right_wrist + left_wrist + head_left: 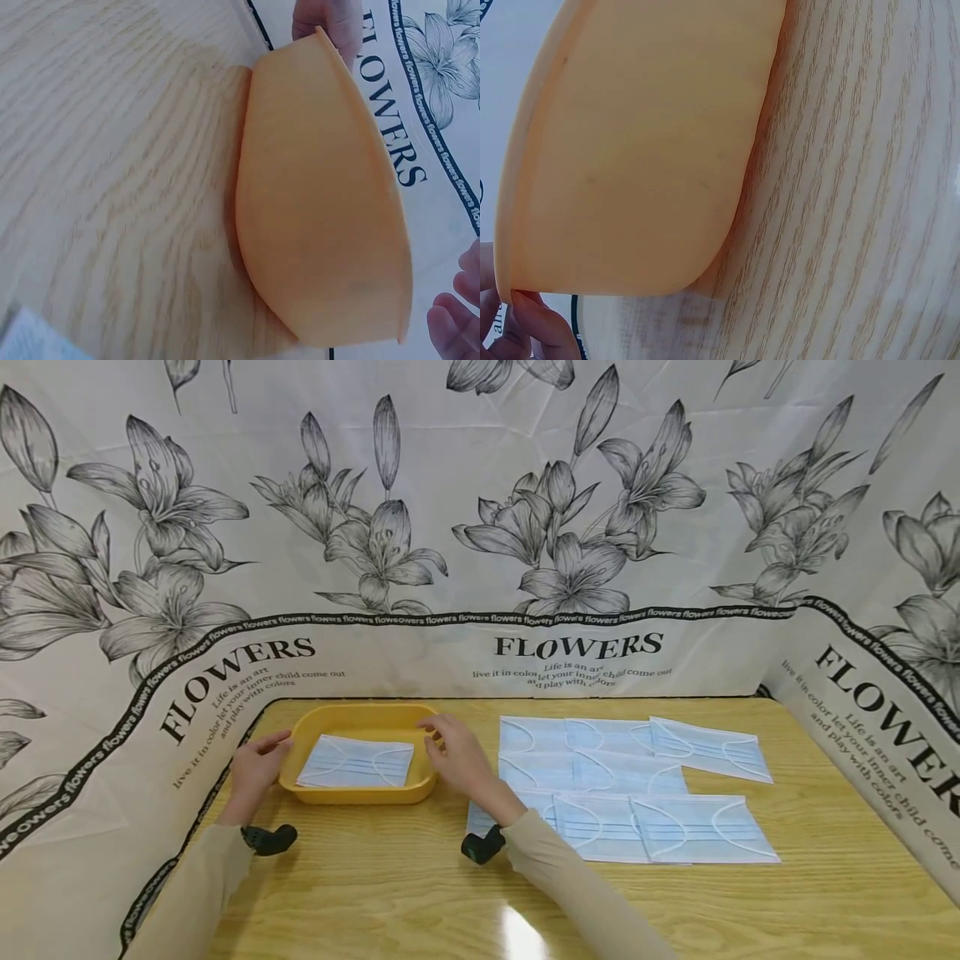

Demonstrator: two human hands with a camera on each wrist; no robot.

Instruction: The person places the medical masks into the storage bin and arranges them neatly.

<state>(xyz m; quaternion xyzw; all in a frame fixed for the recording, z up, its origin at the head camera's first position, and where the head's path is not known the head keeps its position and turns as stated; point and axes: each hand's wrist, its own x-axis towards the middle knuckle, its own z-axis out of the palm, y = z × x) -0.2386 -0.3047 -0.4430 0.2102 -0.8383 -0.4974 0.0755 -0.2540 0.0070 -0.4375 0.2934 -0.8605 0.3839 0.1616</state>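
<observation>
A yellow plastic basin (337, 796) stands at the back left of the table. Inside it lies a light blue disposable face mask (356, 762) with white ear loops. At the basin's left end my left hand (255, 772) pinches the rim, its thumb on the near side in the left wrist view. My right hand (461, 764) is over the right end, fingers parted and slightly bent. The right wrist view shows those fingertips (454, 319) beside the rim with a gap between. From both wrists, the basin's outer wall (322, 187) hides what lies inside.
Several blue face masks (705, 829) lie in overlapping rows on the wooden table (360, 885), right of the basin. My right forearm crosses the near left corner of these rows. A white flower-printed cloth (412, 652) hangs behind and along both sides.
</observation>
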